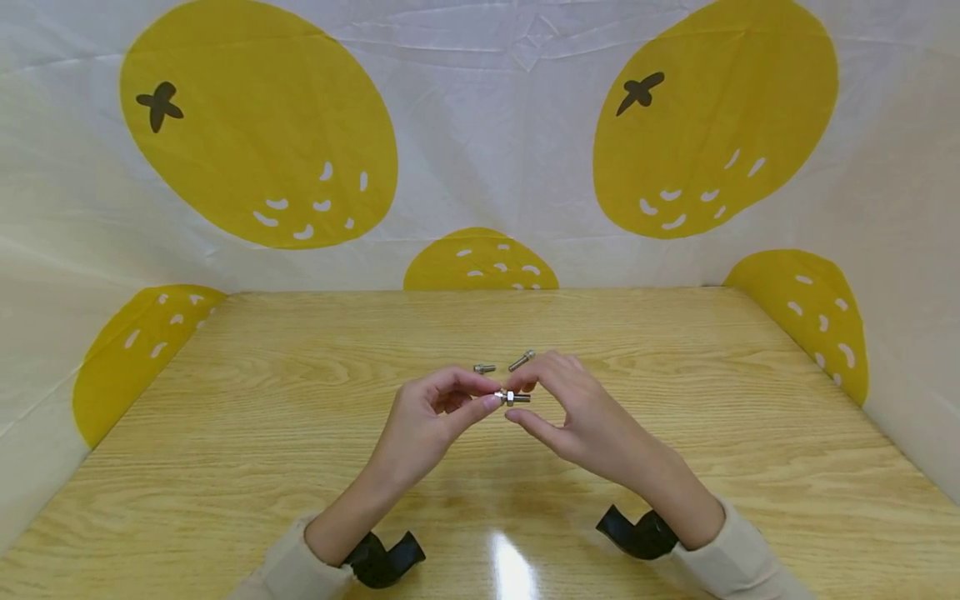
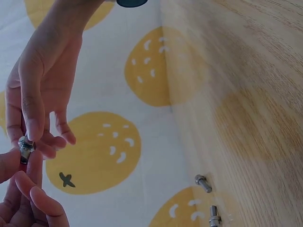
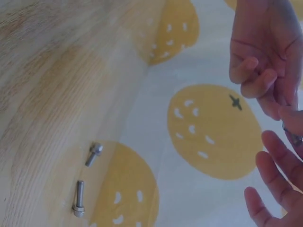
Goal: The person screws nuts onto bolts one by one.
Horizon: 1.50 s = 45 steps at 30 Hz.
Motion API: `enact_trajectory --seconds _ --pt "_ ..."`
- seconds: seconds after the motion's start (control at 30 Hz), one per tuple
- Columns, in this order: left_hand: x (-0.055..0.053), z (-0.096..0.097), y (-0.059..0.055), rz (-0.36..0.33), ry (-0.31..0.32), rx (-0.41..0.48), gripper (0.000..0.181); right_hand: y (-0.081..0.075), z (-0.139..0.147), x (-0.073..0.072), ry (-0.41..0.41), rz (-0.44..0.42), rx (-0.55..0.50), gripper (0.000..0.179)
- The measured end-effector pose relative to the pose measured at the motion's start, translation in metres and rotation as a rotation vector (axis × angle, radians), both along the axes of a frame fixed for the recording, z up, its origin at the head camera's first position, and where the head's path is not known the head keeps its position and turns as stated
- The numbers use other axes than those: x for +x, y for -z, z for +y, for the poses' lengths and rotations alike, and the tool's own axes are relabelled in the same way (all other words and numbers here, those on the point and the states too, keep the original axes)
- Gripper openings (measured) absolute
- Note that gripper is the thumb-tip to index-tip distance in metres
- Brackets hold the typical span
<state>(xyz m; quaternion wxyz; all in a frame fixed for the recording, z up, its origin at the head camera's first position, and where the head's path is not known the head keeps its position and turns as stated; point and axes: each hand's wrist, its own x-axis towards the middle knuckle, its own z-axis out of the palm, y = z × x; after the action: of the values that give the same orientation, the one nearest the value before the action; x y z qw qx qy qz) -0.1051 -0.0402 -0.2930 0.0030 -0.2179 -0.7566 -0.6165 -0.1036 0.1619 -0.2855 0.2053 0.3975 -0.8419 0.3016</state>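
Note:
My left hand (image 1: 427, 421) pinches one end of a small silver bolt (image 1: 522, 398) between thumb and fingertips, above the table. A hex nut (image 1: 511, 397) sits partway along the bolt, whose free end points right. Around that end is my right hand (image 1: 588, 412), its thumb below and index finger above, with a gap between them and the bolt. The left wrist view shows the nut and bolt (image 2: 26, 150) close up, between both hands' fingertips. In the right wrist view, the right hand's fingers (image 3: 274, 172) are spread and mostly hide the bolt.
Beyond the hands, two more bolts lie on the wooden table (image 1: 262, 433), one shorter (image 1: 485, 367) at left and one longer (image 1: 521, 361) at right. A white cloth (image 1: 491, 125) with yellow fruit prints encloses the back and sides. Black bands (image 1: 386, 562) circle both wrists.

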Motion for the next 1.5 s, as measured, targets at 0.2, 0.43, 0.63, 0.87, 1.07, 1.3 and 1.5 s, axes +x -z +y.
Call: enact_trajectory --seconds 0.2,0.43,0.63,0.87,1.07,1.3,1.5 --pt "0.0001 -0.0006 0.0007 0.001 0.001 -0.002 0.013 0.0006 0.0013 -0.0018 -0.023 0.044 -0.014 0.02" --pt "0.0007 -0.0008 0.0005 -0.003 -0.004 -0.004 0.014 0.0047 -0.0011 -0.0036 -0.001 0.079 -0.019 0.009" --pt "0.0005 -0.0002 0.0005 -0.007 -0.001 -0.003 0.013 0.0053 -0.0008 -0.0021 0.07 0.039 0.007 0.013" --pt "0.0002 -0.0007 0.0011 -0.007 -0.011 -0.006 0.014 0.0029 0.0009 0.0001 0.062 -0.012 -0.002 0.025" --pt "0.0008 -0.0011 -0.0001 -0.01 0.003 0.008 0.014 0.0034 -0.0007 -0.0023 -0.002 0.075 -0.01 0.028" --pt "0.0012 -0.0011 -0.0013 -0.014 0.003 0.006 0.014 0.0038 -0.0007 -0.0045 -0.032 0.112 -0.024 0.021" --pt "0.0014 -0.0006 -0.0014 -0.01 0.001 0.004 0.014 0.0045 -0.0007 -0.004 -0.024 0.074 -0.012 0.008"
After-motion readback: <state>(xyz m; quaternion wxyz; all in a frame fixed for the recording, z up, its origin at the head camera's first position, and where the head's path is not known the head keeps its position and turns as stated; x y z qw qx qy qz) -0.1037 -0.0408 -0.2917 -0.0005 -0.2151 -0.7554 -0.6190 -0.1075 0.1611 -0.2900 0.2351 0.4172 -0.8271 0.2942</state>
